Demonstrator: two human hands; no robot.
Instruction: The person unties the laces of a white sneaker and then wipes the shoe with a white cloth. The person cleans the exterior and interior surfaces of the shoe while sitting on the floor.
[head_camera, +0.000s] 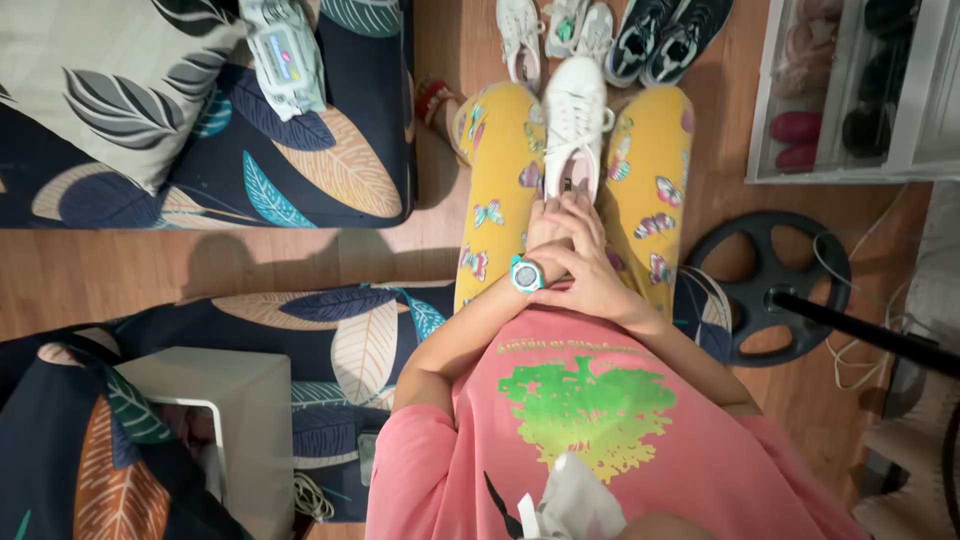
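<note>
A white sneaker (573, 125) lies sole-up along my lap, between my legs in yellow butterfly-print trousers (495, 170). My left hand (548, 228), with a teal watch (526, 275) on its wrist, grips the sneaker's heel end. Crossing over that wrist, my right hand (592, 275) reaches its fingers to the same heel opening. Both hands are closed around that end of the shoe. I wear a pink shirt with a green print (585, 405).
Several more sneakers (655, 40) stand on the wooden floor ahead. Clear shoe boxes (850, 100) are at the right, with a black weight plate (770, 290) and a white cable (850, 350) below them. Leaf-print cushions (300, 150) and a white stool (235, 400) sit at the left.
</note>
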